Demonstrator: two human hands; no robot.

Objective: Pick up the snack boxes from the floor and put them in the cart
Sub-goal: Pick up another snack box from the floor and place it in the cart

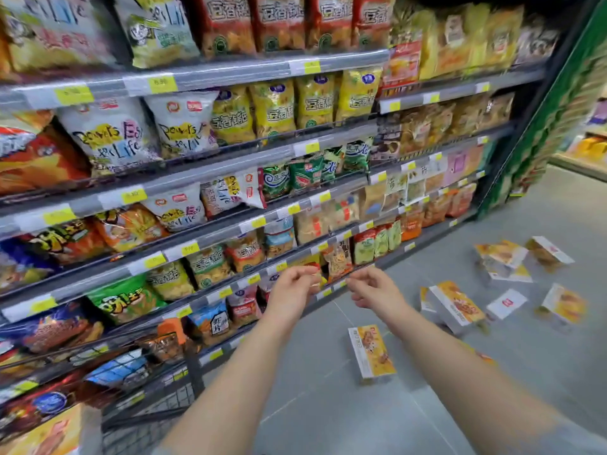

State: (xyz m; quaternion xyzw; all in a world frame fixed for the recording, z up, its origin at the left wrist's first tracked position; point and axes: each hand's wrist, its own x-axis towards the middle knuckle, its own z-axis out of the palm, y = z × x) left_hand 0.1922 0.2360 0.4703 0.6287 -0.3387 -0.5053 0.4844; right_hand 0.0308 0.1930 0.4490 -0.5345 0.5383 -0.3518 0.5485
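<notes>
Several yellow-and-white snack boxes lie scattered on the grey floor at the right. The nearest box (pixel 371 351) lies just below my right forearm, another box (pixel 457 306) further right, more boxes (pixel 502 257) beyond. My left hand (pixel 292 292) and my right hand (pixel 376 289) are stretched forward side by side above the floor, fingers loosely curled, holding nothing. The black wire cart (pixel 154 385) stands at the lower left against the shelves. One yellow snack box (pixel 49 435) lies in it at the bottom left corner.
A tall shelf unit (pixel 230 178) full of chip and snack bags fills the left and centre. A green shelf end (pixel 558 126) stands at the far right. The grey floor aisle (pixel 328 415) runs between cart and boxes.
</notes>
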